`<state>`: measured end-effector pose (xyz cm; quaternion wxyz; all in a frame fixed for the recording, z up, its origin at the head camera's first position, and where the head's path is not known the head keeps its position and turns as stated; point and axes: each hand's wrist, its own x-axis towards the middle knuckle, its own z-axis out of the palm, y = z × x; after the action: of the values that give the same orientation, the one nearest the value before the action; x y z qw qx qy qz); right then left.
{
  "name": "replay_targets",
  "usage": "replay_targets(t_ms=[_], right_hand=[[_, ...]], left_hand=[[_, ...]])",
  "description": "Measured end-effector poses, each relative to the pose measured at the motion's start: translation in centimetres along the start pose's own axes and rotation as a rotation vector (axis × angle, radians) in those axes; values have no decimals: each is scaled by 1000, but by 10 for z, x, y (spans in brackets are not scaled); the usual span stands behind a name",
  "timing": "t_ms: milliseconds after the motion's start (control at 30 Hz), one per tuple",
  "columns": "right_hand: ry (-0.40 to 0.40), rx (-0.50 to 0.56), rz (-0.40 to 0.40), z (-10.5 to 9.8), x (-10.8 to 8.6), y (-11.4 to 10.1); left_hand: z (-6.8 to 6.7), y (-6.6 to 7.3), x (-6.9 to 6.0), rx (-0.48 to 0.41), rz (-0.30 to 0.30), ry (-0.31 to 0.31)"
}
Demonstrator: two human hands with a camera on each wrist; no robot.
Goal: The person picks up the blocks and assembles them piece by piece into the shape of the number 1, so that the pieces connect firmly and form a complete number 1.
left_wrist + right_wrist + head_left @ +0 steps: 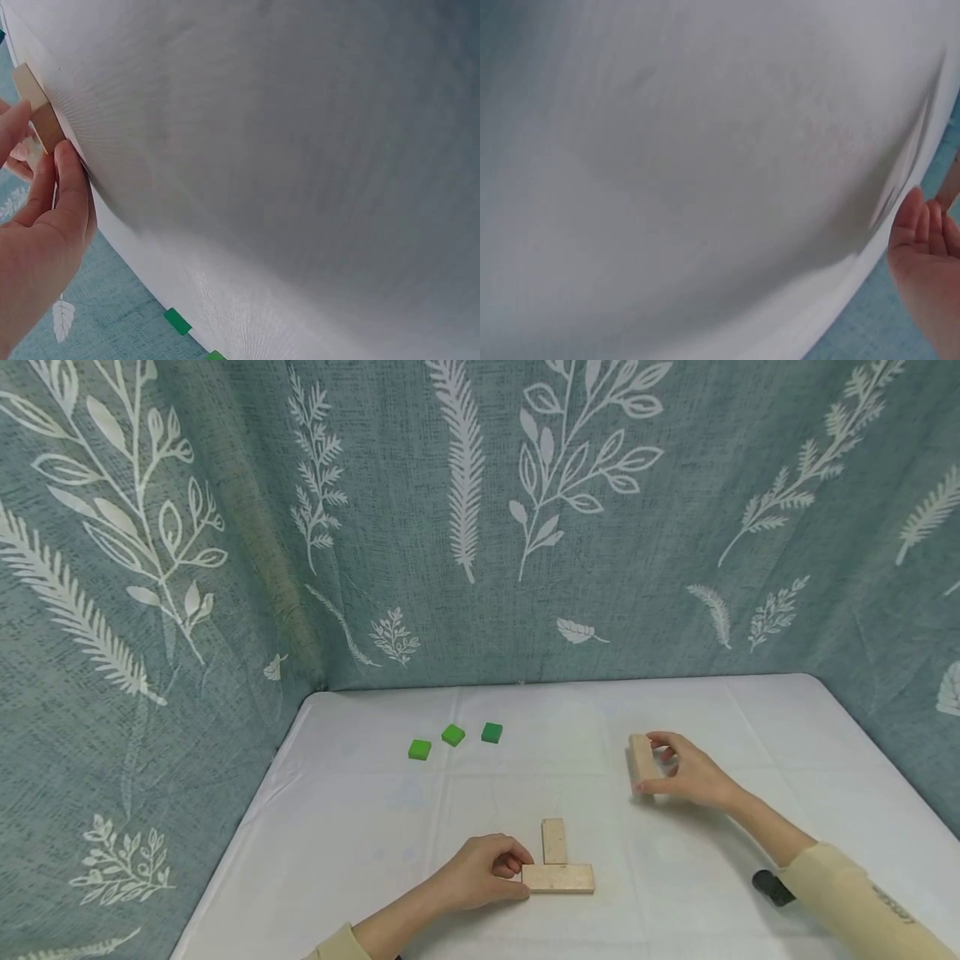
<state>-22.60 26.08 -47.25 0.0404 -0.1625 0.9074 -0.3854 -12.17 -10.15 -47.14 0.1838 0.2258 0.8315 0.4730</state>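
Note:
Near the front of the white table lies a wooden block [558, 879] sideways, with a second block [554, 841] standing out from its back edge, the two forming an upside-down T. My left hand [480, 874] pinches the left end of the sideways block between thumb and fingers. In the left wrist view the left hand [52, 217] is at a wooden block [37, 109]. Farther back on the right, my right hand [692, 772] grips another wooden block [643, 763] by its two ends. The right wrist view shows the right hand [928, 262] at the edge, beside part of a block [950, 184].
Three green pieces, one [420, 749] at the left, one [453, 735] in the middle and a darker one [492, 732], lie at the back left of the table [360, 843]. A black object [772, 887] is beside the right sleeve. A patterned curtain [420, 527] hangs behind.

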Motion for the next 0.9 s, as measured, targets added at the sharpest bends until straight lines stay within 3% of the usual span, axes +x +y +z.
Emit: replay_targets(t_ms=[900], right_hand=[[-12,171,65,30,2,-33]], left_hand=[[-1,1,0,-4,6,-10]])
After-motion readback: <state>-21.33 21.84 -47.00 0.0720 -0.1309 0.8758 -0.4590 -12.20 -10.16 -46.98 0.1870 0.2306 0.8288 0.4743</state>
